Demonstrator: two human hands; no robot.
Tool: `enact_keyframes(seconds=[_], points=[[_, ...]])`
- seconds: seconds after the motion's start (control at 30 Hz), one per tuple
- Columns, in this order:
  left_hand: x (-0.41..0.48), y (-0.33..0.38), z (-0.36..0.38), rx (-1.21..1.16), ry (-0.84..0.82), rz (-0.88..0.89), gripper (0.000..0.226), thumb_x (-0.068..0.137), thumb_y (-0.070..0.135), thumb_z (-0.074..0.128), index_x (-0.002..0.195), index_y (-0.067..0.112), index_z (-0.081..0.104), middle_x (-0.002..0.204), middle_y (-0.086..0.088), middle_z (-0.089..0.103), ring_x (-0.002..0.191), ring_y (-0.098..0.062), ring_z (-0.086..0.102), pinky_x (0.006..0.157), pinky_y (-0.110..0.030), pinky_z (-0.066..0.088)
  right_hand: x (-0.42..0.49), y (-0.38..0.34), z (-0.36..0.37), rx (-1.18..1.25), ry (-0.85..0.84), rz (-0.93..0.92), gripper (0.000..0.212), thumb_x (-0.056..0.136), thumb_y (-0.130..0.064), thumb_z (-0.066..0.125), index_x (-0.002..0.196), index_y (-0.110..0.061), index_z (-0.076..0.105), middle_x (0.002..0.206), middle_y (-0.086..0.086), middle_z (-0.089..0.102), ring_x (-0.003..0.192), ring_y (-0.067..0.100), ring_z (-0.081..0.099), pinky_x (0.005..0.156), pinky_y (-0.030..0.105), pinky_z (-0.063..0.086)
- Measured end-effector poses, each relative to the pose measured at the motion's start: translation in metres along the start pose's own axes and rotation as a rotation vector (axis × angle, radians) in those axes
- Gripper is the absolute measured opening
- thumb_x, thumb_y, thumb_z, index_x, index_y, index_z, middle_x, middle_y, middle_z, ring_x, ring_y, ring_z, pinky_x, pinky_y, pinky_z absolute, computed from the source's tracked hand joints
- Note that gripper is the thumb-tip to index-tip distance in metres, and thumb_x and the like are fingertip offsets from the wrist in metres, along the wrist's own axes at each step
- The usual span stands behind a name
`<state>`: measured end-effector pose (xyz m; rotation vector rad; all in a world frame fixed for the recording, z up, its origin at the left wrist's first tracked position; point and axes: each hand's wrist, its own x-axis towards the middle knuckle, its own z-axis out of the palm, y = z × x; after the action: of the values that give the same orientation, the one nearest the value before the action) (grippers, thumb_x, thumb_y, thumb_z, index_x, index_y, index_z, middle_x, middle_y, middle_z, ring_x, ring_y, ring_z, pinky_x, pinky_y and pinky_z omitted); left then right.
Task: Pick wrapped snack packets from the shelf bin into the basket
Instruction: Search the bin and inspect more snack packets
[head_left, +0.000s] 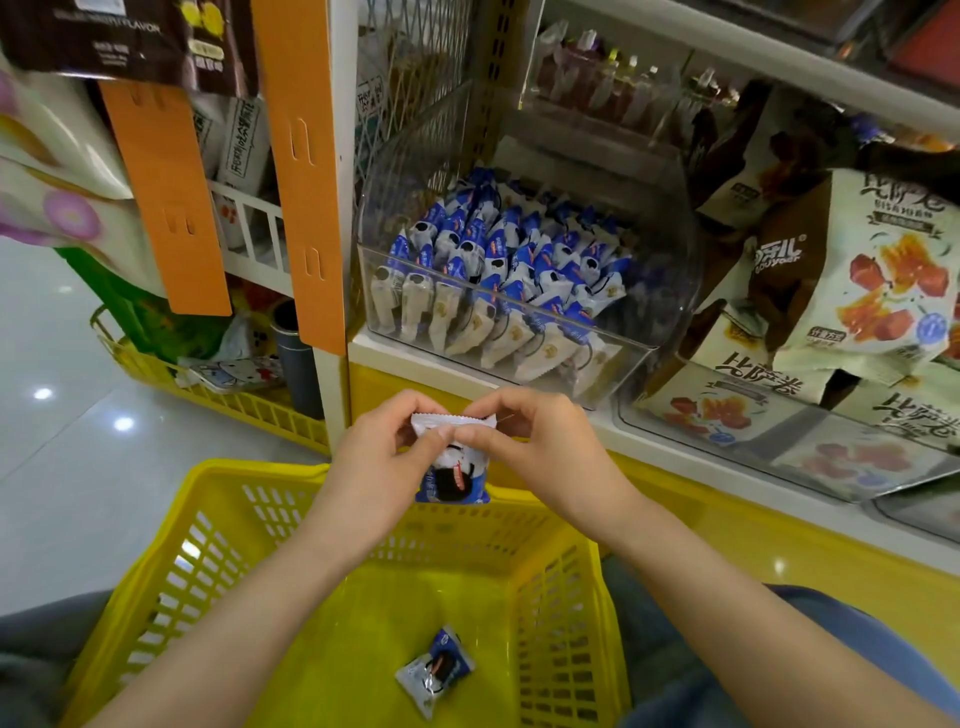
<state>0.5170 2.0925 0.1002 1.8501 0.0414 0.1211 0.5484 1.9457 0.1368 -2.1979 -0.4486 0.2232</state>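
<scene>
A clear plastic shelf bin (670, 270) holds several blue-and-white wrapped snack packets (498, 270). Below it stands a yellow plastic basket (208, 551) with one packet (435, 670) lying on its floor. Both hands hold another blue-and-white packet (453, 480) upright over the basket's far rim. My left hand (379, 467) pinches its top left edge, and my right hand (535, 447) pinches its top right edge. The packet's upper part is partly hidden by my fingers.
Large snack bags (862, 270) fill the shelf to the right of the bin. Orange hanging strips (306, 171) and a low yellow rack (260, 405) with goods stand to the left. A yellow shelf front (779, 540) runs behind the basket. Shiny floor lies at left.
</scene>
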Motion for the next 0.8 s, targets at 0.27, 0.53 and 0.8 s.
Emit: enact_keyframes(seconds=[0.27, 0.53, 0.8], points=[[0.003, -0.001, 0.003, -0.145, 0.006, -0.065, 0.014, 0.089, 0.016, 0.055, 0.077, 0.020, 0.060, 0.065, 0.014, 0.063, 0.063, 0.004, 0.061, 0.052, -0.010, 0.044, -0.003, -0.002, 0.003, -0.119, 0.125, -0.107, 0.006, 0.079, -0.025, 0.071, 0.076, -0.022, 0.065, 0.076, -0.011, 0.063, 0.076, -0.002, 0.055, 0.062, 0.010, 0.042], [0.007, -0.002, -0.001, -0.102, 0.058, -0.306, 0.038, 0.099, 0.033, 0.034, 0.076, 0.020, 0.062, 0.078, 0.000, 0.066, 0.070, -0.019, 0.061, 0.060, -0.028, 0.044, -0.003, -0.001, 0.001, -0.092, 0.331, -0.246, 0.005, 0.083, -0.018, 0.067, 0.083, -0.013, 0.064, 0.082, -0.007, 0.060, 0.080, 0.003, 0.056, 0.072, 0.014, 0.047], [0.005, 0.004, -0.007, -0.557, 0.030, -0.372, 0.021, 0.091, 0.025, 0.053, 0.099, 0.014, 0.069, 0.093, -0.005, 0.073, 0.088, -0.016, 0.068, 0.073, -0.031, 0.054, -0.008, 0.003, 0.013, -0.356, 0.099, -0.522, 0.007, 0.083, -0.017, 0.066, 0.086, -0.010, 0.066, 0.093, 0.002, 0.059, 0.091, 0.014, 0.053, 0.076, 0.028, 0.047]])
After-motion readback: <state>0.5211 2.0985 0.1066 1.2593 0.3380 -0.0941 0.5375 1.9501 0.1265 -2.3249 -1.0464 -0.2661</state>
